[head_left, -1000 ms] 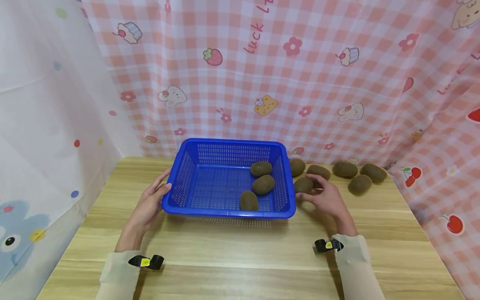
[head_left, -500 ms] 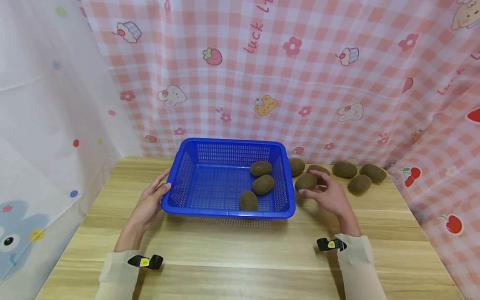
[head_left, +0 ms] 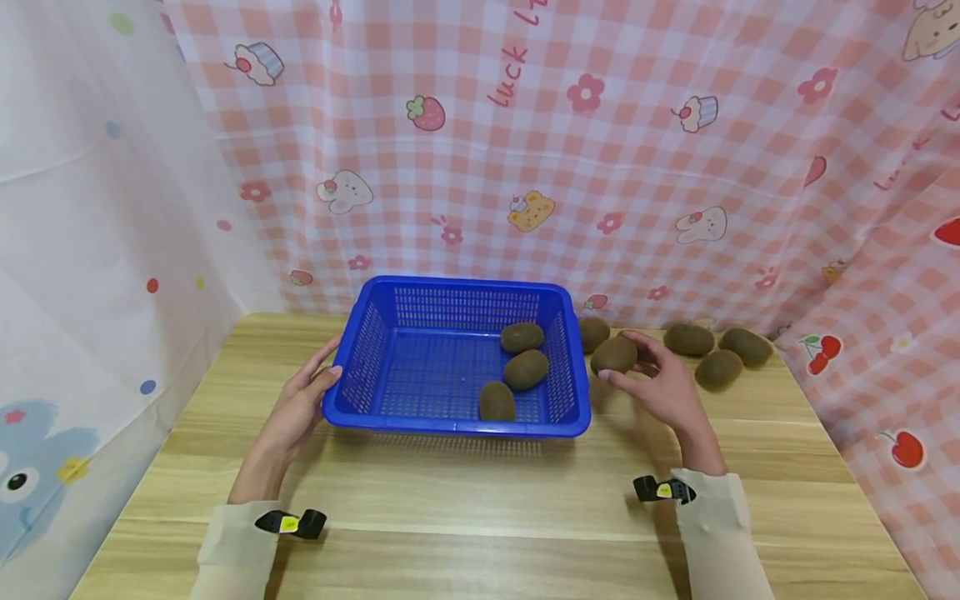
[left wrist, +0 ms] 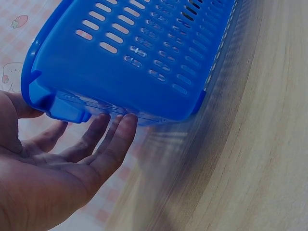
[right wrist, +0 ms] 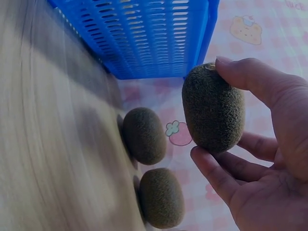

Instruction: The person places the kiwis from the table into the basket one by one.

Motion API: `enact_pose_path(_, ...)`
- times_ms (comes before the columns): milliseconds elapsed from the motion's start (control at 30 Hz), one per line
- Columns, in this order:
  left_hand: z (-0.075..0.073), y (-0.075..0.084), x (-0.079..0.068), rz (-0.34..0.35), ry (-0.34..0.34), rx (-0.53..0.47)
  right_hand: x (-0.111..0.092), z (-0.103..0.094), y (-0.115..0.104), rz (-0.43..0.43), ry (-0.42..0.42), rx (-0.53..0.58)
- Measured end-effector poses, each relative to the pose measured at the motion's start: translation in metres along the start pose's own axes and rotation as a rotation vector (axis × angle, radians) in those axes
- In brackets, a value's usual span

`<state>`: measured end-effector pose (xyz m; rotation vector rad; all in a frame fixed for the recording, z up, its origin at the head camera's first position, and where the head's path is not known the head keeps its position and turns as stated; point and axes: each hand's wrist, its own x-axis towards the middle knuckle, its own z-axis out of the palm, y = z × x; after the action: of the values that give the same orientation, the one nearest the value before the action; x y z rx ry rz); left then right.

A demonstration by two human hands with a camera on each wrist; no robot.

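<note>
Loading step, apparently: right hand [head_left: 667, 390] pinches a kiwi [head_left: 614, 356] clear of the table [head_left: 487, 517], left hand [head_left: 295, 408] grips the blue basket [head_left: 457, 427] between them; next likely calls for lifting higher, leftward.

A pink checked cloth [head_left: 480, 158] printed with cupcakes [head_left: 259, 64] and strawberries [head_left: 425, 113] is hanging behind a pale wood-grain table [head_left: 465, 525], while a white cloth [head_left: 97, 225] with coloured dots [head_left: 152, 286] is hanging along its left.

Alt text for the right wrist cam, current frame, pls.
A right hand holds a brown, fuzzy kiwifruit between thumb and fingers, clear of a wooden table. Two more kiwifruit rest on the table near a blue slotted basket; pink checked cloth hangs behind.
</note>
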<state>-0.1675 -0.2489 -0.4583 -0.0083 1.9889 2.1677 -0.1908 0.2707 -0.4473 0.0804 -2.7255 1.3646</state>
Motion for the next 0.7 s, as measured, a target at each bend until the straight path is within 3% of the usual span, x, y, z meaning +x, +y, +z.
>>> enact_pose_path(700,-0.001,-0.002,0.002,0.006,-0.003,-0.016,-0.002,-0.005,-0.039,-0.056,0.02,0.016)
